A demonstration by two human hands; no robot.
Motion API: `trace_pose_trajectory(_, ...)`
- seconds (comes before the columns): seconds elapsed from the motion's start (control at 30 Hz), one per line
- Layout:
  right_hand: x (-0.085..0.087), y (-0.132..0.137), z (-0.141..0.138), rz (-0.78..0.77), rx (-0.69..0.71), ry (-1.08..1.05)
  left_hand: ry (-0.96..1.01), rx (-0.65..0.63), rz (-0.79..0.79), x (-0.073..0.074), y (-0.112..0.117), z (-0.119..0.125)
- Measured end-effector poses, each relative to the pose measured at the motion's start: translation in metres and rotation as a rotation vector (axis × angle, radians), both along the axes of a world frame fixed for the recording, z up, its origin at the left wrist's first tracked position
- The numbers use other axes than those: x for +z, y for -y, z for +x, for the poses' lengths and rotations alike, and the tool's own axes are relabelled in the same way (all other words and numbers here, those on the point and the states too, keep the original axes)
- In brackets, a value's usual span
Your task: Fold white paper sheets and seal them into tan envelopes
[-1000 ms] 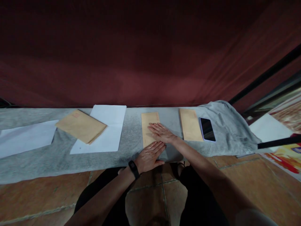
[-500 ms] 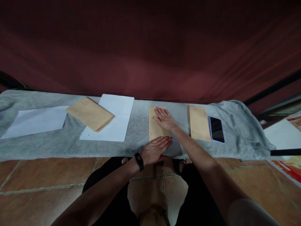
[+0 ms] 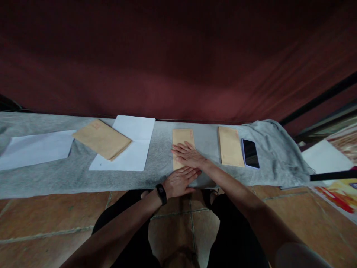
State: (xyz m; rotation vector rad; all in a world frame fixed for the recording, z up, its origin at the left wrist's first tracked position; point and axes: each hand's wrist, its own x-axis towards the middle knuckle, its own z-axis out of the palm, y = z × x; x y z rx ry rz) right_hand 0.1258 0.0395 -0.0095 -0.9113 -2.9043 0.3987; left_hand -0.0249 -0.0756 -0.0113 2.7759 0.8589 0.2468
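Observation:
A brown paper envelope [image 3: 182, 136] lies upright in front of me on the grey cloth [image 3: 164, 149]. Across its middle, my right hand [image 3: 189, 154] rests flat with fingers stretched out to the left. My left hand [image 3: 178, 182], with a black band on the wrist, lies flat over the envelope's near end, fingers pointing right. The fingertips of the left come close to the heel of the right. Neither hand grips anything. Part of the envelope is hidden beneath them.
To the right lie a stack of brown envelopes [image 3: 231, 147] and a phone [image 3: 251, 153]. On the left, more brown envelopes [image 3: 102, 139] overlap white paper [image 3: 136, 149], beside another white sheet [image 3: 36, 149]. Dark red fabric [image 3: 178, 74] hangs behind the bench.
My right hand has slid down the envelope toward me, uncovering its top end with red print. The left hand stays at the near end. The whole view has shifted slightly.

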Motion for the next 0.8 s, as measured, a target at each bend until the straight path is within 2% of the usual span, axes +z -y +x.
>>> trace_pose_trajectory(0.2,0.001,0.022,0.010,-0.122,0.056,-0.067,0.008,0.018,-0.029,-0.001,0.000,-0.003)
trace_pose_trajectory(0.37,-0.001,0.008,0.010,-0.078,0.055,-0.026,0.014,0.001,-0.048,0.002,-0.001,-0.003)
trace_pose_trajectory(0.5,-0.002,-0.024,0.005,0.045,-0.124,0.009,0.053,-0.036,-0.036,0.005,-0.003,-0.003)
trace_pose_trajectory(0.63,0.000,-0.050,0.002,0.083,-0.334,0.040,0.095,-0.040,-0.043,0.007,-0.004,-0.003)
trace_pose_trajectory(0.8,-0.001,-0.054,0.001,0.093,-0.435,0.047,0.082,-0.054,-0.068,0.012,-0.006,-0.005)
